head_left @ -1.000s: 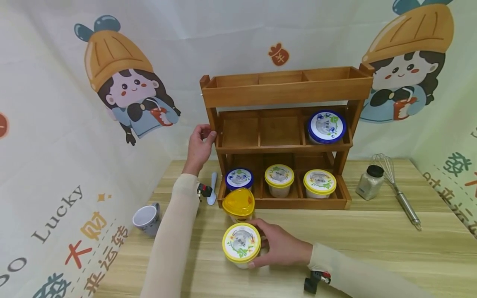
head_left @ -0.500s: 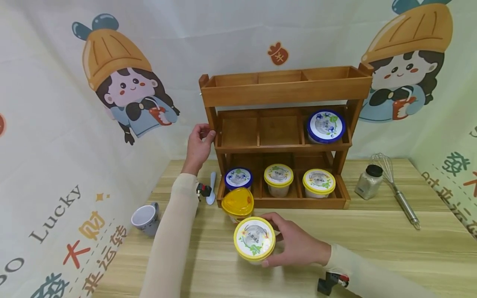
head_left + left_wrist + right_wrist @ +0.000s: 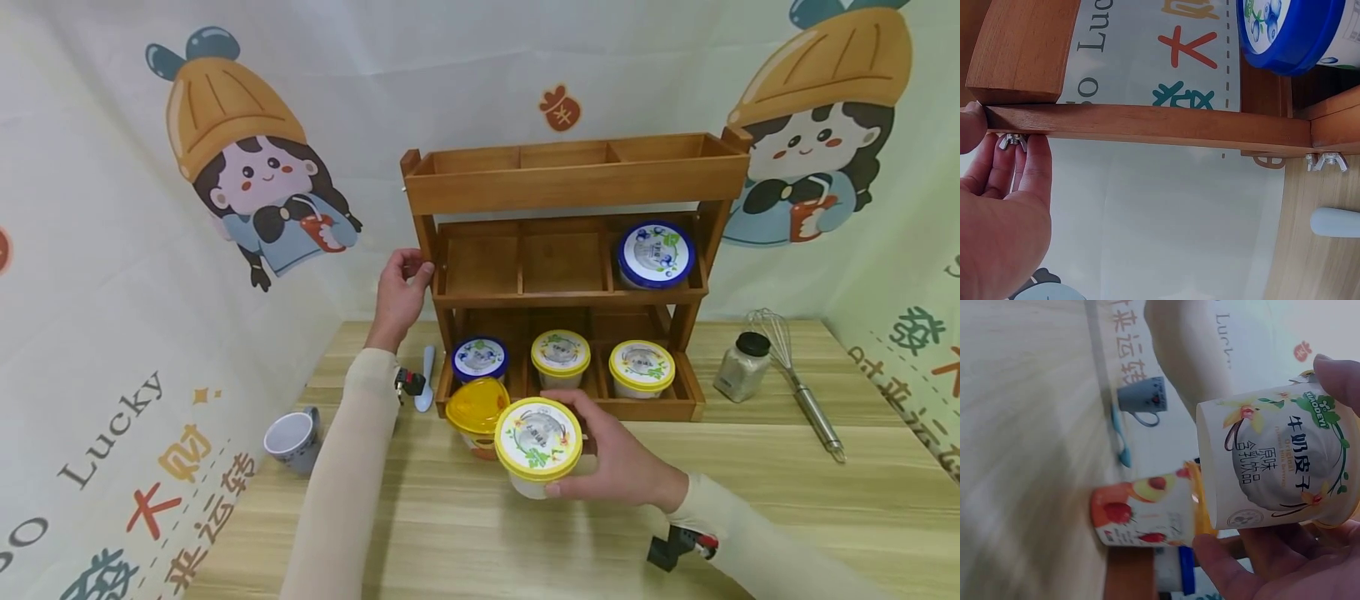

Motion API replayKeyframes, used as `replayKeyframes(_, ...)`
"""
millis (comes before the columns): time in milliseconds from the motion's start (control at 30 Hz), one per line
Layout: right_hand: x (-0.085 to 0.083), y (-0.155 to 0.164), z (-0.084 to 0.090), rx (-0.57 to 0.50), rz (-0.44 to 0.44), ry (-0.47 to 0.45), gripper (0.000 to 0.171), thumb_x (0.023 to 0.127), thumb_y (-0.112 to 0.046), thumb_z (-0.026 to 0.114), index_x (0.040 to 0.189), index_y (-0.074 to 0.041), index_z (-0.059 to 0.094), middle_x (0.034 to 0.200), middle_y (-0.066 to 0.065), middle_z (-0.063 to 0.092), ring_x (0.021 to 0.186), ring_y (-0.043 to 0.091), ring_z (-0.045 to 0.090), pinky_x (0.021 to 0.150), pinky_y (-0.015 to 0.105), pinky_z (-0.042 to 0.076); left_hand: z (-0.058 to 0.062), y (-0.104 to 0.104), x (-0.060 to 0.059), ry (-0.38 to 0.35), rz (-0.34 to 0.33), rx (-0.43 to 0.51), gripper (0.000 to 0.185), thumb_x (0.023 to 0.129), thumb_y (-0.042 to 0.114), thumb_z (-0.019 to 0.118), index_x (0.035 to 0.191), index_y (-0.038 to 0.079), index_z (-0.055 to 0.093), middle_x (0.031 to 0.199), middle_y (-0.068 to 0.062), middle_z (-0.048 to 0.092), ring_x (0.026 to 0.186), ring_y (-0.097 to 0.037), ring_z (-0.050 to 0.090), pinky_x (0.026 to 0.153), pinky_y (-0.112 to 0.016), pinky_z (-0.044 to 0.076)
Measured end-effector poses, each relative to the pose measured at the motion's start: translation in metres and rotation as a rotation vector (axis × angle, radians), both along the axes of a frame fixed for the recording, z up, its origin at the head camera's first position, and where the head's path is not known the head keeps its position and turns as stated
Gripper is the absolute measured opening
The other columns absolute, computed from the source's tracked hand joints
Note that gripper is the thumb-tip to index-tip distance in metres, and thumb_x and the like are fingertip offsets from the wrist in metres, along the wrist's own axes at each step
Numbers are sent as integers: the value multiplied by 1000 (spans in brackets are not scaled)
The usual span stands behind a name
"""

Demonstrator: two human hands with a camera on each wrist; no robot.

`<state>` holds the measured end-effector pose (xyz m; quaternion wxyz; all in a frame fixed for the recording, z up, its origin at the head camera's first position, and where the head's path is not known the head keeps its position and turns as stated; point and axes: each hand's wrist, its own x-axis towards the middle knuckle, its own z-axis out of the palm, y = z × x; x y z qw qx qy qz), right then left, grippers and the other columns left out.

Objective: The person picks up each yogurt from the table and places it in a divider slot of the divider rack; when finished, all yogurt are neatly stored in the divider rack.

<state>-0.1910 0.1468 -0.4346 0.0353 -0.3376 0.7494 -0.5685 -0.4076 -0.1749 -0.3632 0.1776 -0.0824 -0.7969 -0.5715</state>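
My right hand (image 3: 611,462) grips a white yogurt cup with a yellow-rimmed lid (image 3: 537,439), lifted above the table in front of the wooden rack (image 3: 573,183). The right wrist view shows the same cup (image 3: 1275,465) between thumb and fingers. Just left of it stands a cup with a plain yellow lid (image 3: 477,408), its fruit-printed side (image 3: 1141,512) visible. My left hand (image 3: 400,293) holds the rack's left upright at the middle shelf, fingers (image 3: 1019,169) curled under the wooden rail (image 3: 1147,122).
The bottom shelf holds a blue-lidded cup (image 3: 480,358) and two yellow-lidded cups (image 3: 561,353) (image 3: 642,365). Another blue-lidded cup (image 3: 656,254) sits on the middle shelf at the right. A mug (image 3: 294,439), spoon (image 3: 426,379), shaker jar (image 3: 742,367) and whisk (image 3: 798,383) lie on the table.
My right hand has lifted the yellow-rimmed cup off the table and carried it up and to the right, toward the rack. The left hand has stayed on the rack.
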Motion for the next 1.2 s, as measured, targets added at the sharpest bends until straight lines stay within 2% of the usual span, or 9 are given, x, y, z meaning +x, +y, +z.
replayKeyframes(133, -8, 6, 14, 7, -28, 43, 99, 77, -18, 94, 157, -11, 36, 149, 12, 54, 128, 22, 62, 101, 31, 57, 0, 0, 0, 6, 1, -1, 32, 109, 23, 61, 137, 7, 56, 136, -16, 61, 129, -32, 57, 112, -50, 48)
replayKeyframes(333, -19, 15, 36, 41, -103, 71, 101, 78, -20, 94, 159, -14, 33, 151, 11, 51, 132, 32, 60, 101, 29, 57, -1, -1, -3, -2, 4, -1, 34, 109, 24, 60, 138, 8, 55, 137, -15, 60, 130, -30, 57, 112, -48, 48)
replayKeyframes(533, -31, 21, 56, 60, -149, 107, 104, 79, -15, 93, 160, -14, 29, 151, 10, 50, 136, 32, 58, 103, 26, 54, -1, -1, -3, 11, 4, 0, 33, 109, 24, 61, 137, 6, 56, 135, -17, 61, 129, -32, 57, 111, -49, 48)
replayKeyframes(733, -43, 25, 76, 79, -224, 131, 108, 77, -17, 95, 161, -16, 28, 154, 6, 48, 137, 27, 56, 114, 46, 49, -2, -1, -2, 3, 7, 4, 33, 109, 24, 61, 137, 7, 56, 135, -16, 61, 129, -31, 57, 112, -49, 47)
replayKeyframes(867, -52, 26, 87, 92, -290, 145, 109, 78, -18, 95, 163, -15, 26, 155, 8, 47, 139, 30, 55, 116, 56, 47, -1, -1, -3, -7, 9, 0, 33, 109, 24, 60, 137, 8, 55, 136, -15, 60, 130, -31, 57, 113, -48, 47)
replayKeyframes(1033, -65, 24, 101, 93, -356, 179, 109, 79, -18, 94, 163, -14, 24, 155, 13, 48, 143, 33, 52, 120, 60, 41, -2, -2, -4, 6, -2, 2, 33, 109, 23, 61, 136, 7, 56, 135, -17, 60, 129, -33, 57, 112, -51, 47)
replayKeyframes(1200, -81, 20, 112, 64, -393, 173, 108, 82, -21, 93, 165, -17, 24, 157, 11, 46, 145, 31, 50, 122, 58, 40, -2, -2, -5, 9, 0, 3, 33, 109, 23, 61, 136, 6, 56, 134, -16, 61, 128, -32, 58, 112, -49, 48)
